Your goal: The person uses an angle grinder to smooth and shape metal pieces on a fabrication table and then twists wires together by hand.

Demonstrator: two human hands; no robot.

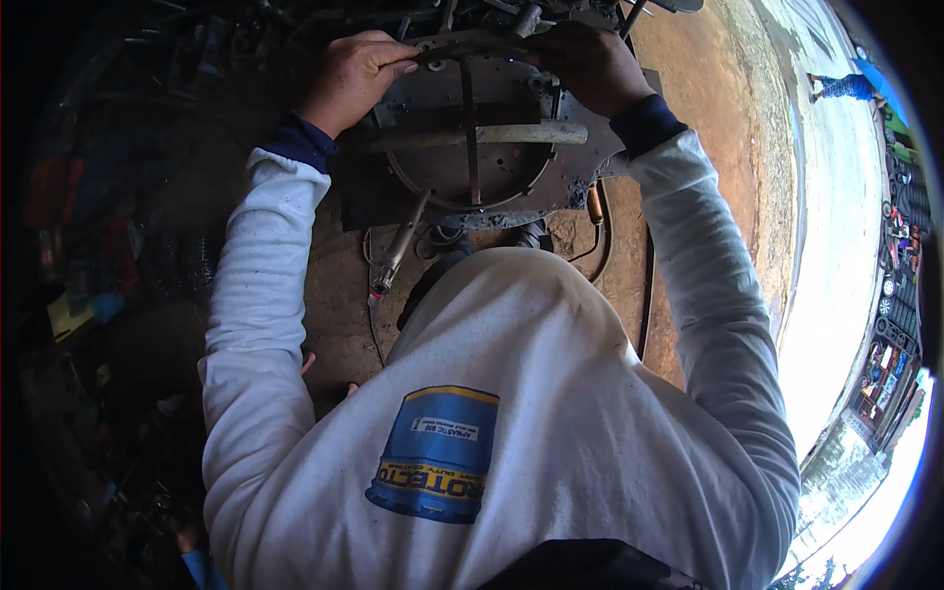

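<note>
My left hand (364, 77) pinches the left end of a dark curved metal piece (474, 44) at the far side of a steel work plate (413, 202). My right hand (593, 71) is at that piece's right end, its fingers curled and mostly in shadow. Below the piece, a thin metal ring (472, 206) shows its near arc on the plate. A flat bar (470, 147) runs from far to near across the ring. A grey pipe (541, 133) lies crosswise there. Whether the curved piece and ring are joined, I cannot tell.
A long metal-handled tool (401, 246) leans against the plate's near edge, a cable trailing from it. A wooden-handled tool (594, 205) hangs at the right beside a curved hose. Dark scrap metal (197, 59) is heaped far left. A person (844, 87) is in the distance at right.
</note>
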